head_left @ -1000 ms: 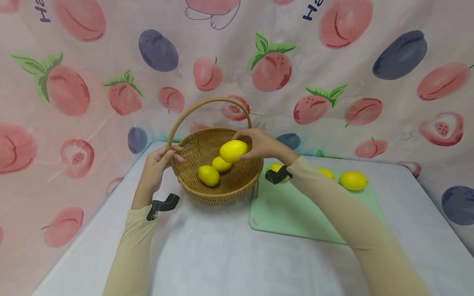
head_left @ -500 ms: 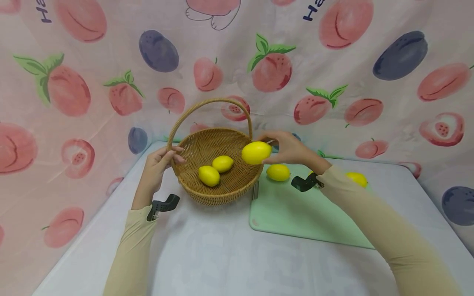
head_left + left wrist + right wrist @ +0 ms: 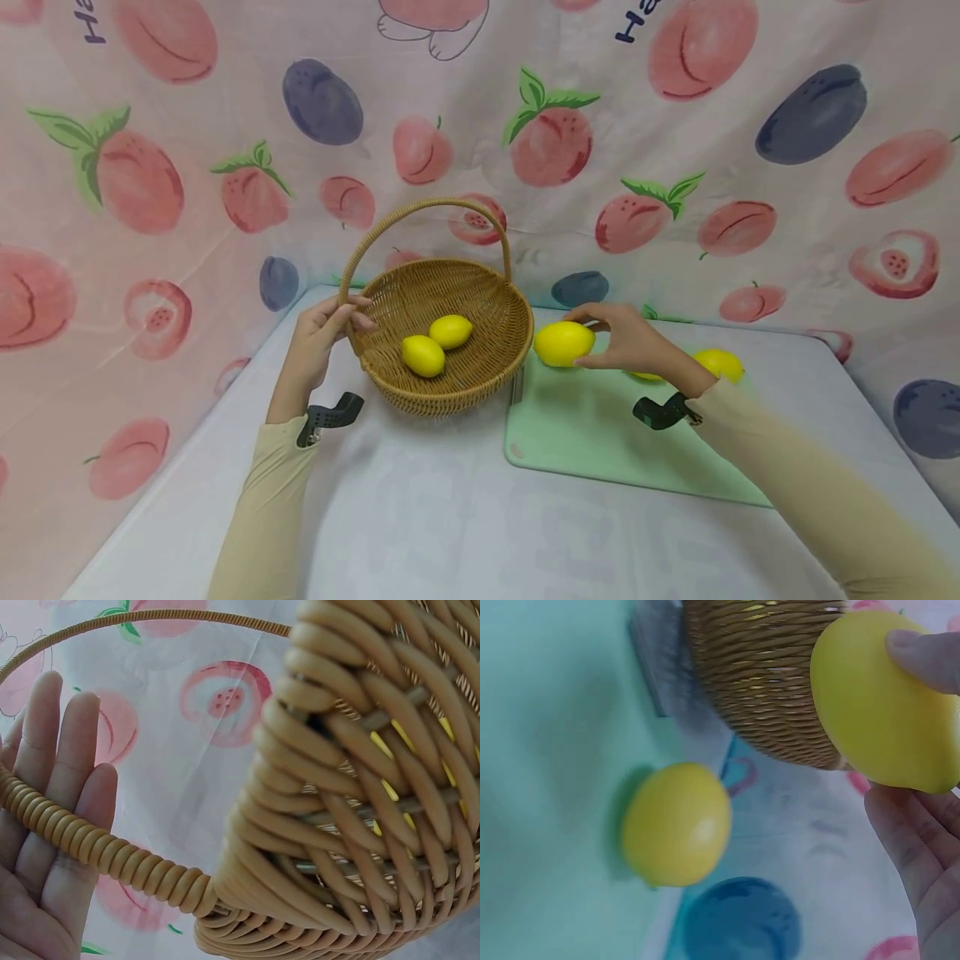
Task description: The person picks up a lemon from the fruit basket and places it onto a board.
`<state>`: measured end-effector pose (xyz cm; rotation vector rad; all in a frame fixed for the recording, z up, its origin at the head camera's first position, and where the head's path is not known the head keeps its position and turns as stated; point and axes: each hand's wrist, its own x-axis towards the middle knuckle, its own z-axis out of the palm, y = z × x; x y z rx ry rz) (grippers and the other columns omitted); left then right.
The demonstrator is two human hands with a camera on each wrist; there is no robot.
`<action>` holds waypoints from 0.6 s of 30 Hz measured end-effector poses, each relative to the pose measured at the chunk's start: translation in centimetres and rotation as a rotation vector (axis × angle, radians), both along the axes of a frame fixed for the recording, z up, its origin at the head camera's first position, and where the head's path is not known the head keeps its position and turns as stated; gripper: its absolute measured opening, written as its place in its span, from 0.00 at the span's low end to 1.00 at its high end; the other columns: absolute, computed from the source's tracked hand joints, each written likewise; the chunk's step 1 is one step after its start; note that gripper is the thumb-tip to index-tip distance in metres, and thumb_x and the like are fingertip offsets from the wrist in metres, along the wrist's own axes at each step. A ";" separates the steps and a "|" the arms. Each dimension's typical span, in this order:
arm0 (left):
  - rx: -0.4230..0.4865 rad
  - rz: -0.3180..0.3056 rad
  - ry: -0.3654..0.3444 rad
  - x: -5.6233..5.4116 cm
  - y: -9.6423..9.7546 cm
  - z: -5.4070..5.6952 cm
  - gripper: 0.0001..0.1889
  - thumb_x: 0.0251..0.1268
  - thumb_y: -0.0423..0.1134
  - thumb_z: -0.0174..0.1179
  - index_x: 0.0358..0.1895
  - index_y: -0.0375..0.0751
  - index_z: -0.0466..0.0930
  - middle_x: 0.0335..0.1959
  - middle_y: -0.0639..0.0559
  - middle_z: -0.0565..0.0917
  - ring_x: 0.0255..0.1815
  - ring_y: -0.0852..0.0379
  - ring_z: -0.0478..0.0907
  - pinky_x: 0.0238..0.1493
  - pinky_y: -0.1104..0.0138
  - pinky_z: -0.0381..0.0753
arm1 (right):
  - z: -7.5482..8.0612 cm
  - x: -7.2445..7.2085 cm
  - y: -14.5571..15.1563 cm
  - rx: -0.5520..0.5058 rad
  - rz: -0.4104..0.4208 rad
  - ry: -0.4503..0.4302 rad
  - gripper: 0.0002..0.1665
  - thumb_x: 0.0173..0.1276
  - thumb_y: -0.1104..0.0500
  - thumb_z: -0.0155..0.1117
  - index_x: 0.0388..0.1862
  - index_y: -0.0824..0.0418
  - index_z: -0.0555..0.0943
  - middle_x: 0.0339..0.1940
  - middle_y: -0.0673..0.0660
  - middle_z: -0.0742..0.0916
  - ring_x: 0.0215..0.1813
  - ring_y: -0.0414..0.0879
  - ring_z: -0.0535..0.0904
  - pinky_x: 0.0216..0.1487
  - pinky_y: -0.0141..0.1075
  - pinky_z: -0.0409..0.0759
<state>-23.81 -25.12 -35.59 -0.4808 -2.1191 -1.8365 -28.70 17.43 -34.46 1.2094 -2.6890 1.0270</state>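
Observation:
A wicker basket (image 3: 405,400) with a tall arched handle stands tilted on the white table, with two lemons (image 3: 423,356) inside. At its left side my left hand (image 3: 321,332) holds the foot of the handle (image 3: 112,851), fingers behind the cane in the left wrist view. My right hand (image 3: 630,337) pinches another lemon (image 3: 881,705) between thumb and fingers, just right of the basket and above the green cutting board (image 3: 585,442). One lemon on the board (image 3: 676,825) shows below it in the right wrist view but is hidden behind the held one in the head view.
Farther right on the board, a lemon (image 3: 718,365) lies beyond my right wrist, and a further lemon (image 3: 647,376) is mostly covered by that hand. The board's left edge sits close against the basket. A fruit-print cloth (image 3: 465,100) hangs behind the table.
My right hand has carried its lemon out from over the basket, right and slightly down, to above the board. The left hand, the basket and its two lemons have stayed put.

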 end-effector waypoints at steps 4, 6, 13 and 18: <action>0.000 -0.002 0.001 0.0 0.0 0.0 0.20 0.74 0.39 0.45 0.49 0.20 0.72 0.26 0.64 0.85 0.34 0.66 0.83 0.43 0.74 0.79 | -1.9 0.3 0.7 -0.019 -0.010 -0.040 0.33 0.48 0.61 0.77 0.55 0.63 0.76 0.53 0.60 0.82 0.54 0.53 0.79 0.54 0.46 0.79; 0.001 0.000 -0.002 0.0 0.0 -0.1 0.20 0.74 0.40 0.45 0.49 0.20 0.72 0.26 0.64 0.85 0.34 0.66 0.83 0.43 0.74 0.79 | -2.7 0.5 0.9 -0.029 -0.013 -0.063 0.33 0.49 0.61 0.76 0.55 0.63 0.76 0.54 0.61 0.81 0.54 0.54 0.78 0.55 0.46 0.79; 0.009 0.001 -0.007 0.1 0.0 -0.2 0.20 0.74 0.40 0.45 0.49 0.20 0.72 0.26 0.63 0.84 0.34 0.66 0.84 0.44 0.74 0.79 | -5.3 0.9 1.5 -0.048 -0.041 -0.118 0.32 0.50 0.58 0.76 0.55 0.62 0.76 0.54 0.60 0.81 0.55 0.54 0.78 0.55 0.44 0.79; 0.005 0.004 -0.007 0.1 0.0 -0.1 0.18 0.74 0.40 0.45 0.47 0.25 0.75 0.25 0.63 0.84 0.34 0.66 0.83 0.44 0.74 0.79 | -6.8 1.1 1.8 -0.050 -0.061 -0.143 0.32 0.50 0.57 0.76 0.54 0.62 0.76 0.53 0.60 0.82 0.54 0.54 0.78 0.55 0.45 0.79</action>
